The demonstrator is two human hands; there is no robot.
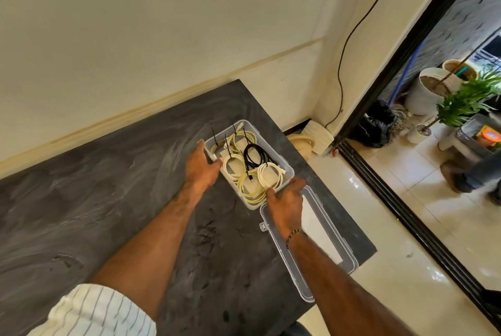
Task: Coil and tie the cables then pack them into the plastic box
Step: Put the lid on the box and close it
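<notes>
A clear plastic box [288, 166] stands on the dark table near its right edge. Inside lie several coiled cables tied with black zip ties: white coils [271, 174], a yellowish coil [250, 189] and a black coil [254, 155]. My left hand [202, 163] rests against the box's left long wall, fingers curled over the rim. My right hand [286, 200] grips the box's near corner, thumb by the white coil. The clear lid [329, 240] lies flat on the table just behind my right hand, partly under my wrist.
The dark marbled table [108, 200] ends close to the box's right side, with tiled floor [379, 213] beyond. A wall runs along the table's far edge. A black wire [340, 75] hangs down the corner. Plant pots [431, 91] and a person's leg stand past a doorway at the right.
</notes>
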